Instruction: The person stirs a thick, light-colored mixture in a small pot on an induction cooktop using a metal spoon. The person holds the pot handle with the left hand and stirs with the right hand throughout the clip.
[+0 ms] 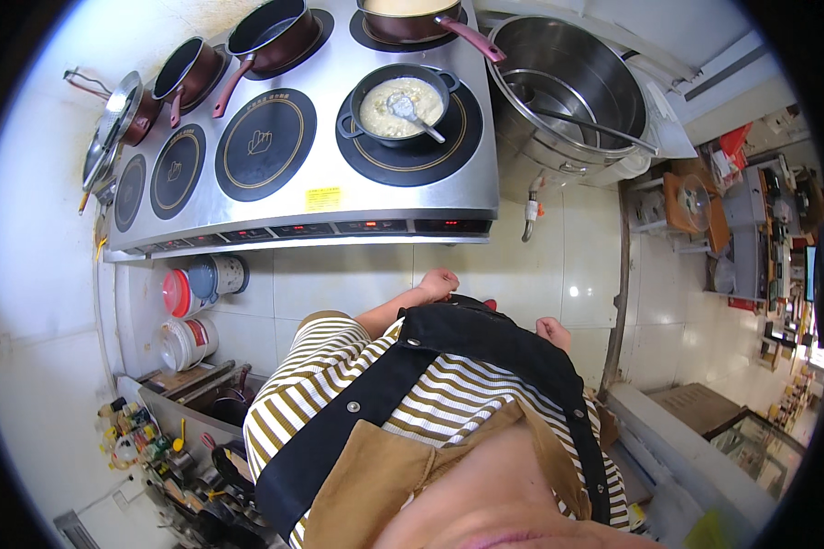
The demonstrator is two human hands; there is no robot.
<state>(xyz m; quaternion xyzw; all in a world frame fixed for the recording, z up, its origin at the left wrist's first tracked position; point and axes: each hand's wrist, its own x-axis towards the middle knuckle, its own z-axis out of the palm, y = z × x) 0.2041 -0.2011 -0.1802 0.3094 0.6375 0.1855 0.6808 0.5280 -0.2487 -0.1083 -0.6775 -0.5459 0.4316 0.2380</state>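
Note:
My left hand (439,284) hangs before my waist beside the black apron (453,326), fingers curled, nothing visible in it. On the apron's other side my right hand (553,333) is loosely closed and partly hidden by it. Both hands are apart from the steel cooktop (261,213) in front of me. On its near right plate stands a dark two-handled pot (393,140) of pale, lumpy, porridge-like food (384,113). A metal spoon (422,125) rests in it, its bowl coated with food and its handle over the rim.
Saucepans with pinkish handles (271,38) (178,72) stand at the back left, and a pan of pale liquid (412,8) at the back right. A tall steel vat (570,41) with a tap (530,216) is to the right. Lidded buckets (187,343) stand low at left.

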